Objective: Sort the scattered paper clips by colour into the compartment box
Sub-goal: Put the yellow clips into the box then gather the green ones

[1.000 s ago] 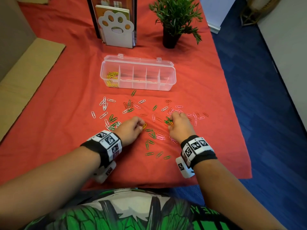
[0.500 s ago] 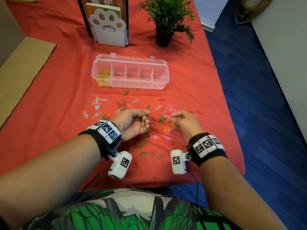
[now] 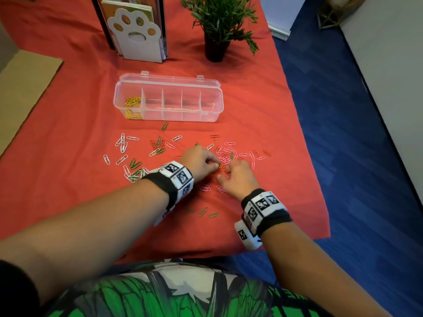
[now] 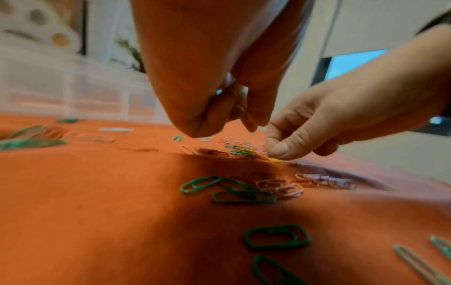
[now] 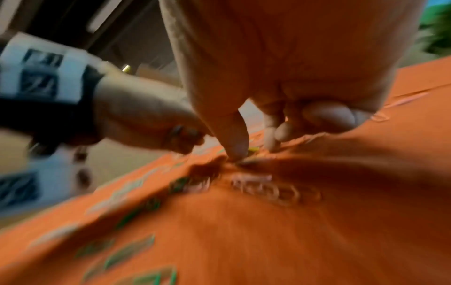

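Observation:
Paper clips in white, green, pink and red lie scattered on the red cloth. The clear compartment box stands behind them, with yellow clips in its leftmost compartment. My left hand is curled, and a yellow clip shows at its fingertips. Right beside it, my right hand pinches a yellow clip lying on the cloth between its thumb and forefinger. Green clips and pink clips lie just in front of both hands.
A white paw-shaped bookend and a potted plant stand behind the box. A cardboard sheet lies at the left. The table's right edge drops to a blue floor.
Both hands were raised above the cloth half a second ago. They have come down onto the clip cluster, and my left hand has moved right until it nearly touches the right one.

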Demonstrator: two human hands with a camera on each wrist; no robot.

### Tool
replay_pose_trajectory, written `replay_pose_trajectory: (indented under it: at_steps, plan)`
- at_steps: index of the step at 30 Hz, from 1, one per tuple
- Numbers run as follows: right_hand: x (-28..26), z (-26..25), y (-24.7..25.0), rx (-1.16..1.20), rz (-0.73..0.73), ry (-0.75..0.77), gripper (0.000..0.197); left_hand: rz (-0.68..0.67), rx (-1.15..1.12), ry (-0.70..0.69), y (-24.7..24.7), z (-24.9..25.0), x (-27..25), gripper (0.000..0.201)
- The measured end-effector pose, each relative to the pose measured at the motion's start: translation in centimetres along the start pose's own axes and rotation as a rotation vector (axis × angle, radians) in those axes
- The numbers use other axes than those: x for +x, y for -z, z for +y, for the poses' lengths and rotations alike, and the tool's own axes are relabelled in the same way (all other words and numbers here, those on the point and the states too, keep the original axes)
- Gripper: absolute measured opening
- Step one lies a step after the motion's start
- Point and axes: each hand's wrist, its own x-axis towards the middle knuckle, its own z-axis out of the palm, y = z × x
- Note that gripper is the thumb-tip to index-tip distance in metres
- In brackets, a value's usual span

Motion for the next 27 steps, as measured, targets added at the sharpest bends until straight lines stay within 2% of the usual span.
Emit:
replay_pose_trajectory:
  at_steps: [2,3,6,7,9,12,16,21,24,27]
  plan:
    - [-0.1,0.3,-0.7,-0.087,0.029,0.058,0.034,-0.008,0.163,-0.088,-0.4,0.2,0.5,0.027]
    - [-0.1,0.3,-0.6,-0.096,0.027,0.057,0.033,-0.028,0.215,-0.111,-0.6,0.2,0.7,0.029]
    - [0.2,0.5,0.5,-0.049,-0.003,-0.012,0.012,-0.094,0.353,-0.155,-0.9,0.0,0.9,0.027]
    - [0.4,0.5,1.0,-0.018,-0.013,-0.039,0.012,-0.101,0.377,-0.158,-0.9,-0.1,0.9,0.024]
    - [0.8,0.9,1.9,0.093,-0.024,-0.101,0.021,-0.087,0.387,-0.164,-0.8,-0.2,0.9,0.021]
    - [1.0,0.7,2.9,0.418,-0.004,-0.174,0.023,-0.039,0.3,-0.109,-0.6,-0.5,0.9,0.018]
    - [0.9,-0.3,3.5,0.981,-0.075,-0.253,0.02,0.025,-0.184,0.139,0.6,-1.0,0.5,0.005]
    - [0.8,-2.0,4.5,1.49,-0.285,-0.412,0.024,-0.082,-1.093,0.486,3.4,-1.5,-0.9,0.027]
    - [1.2,-3.4,4.6,1.545,-0.351,-0.45,0.029,-0.079,-1.377,0.574,5.3,-2.5,-2.0,0.022]
    - [1.9,-5.1,4.3,1.371,-0.31,-0.379,0.04,-0.065,-1.472,0.602,7.2,-3.2,-2.9,0.021]
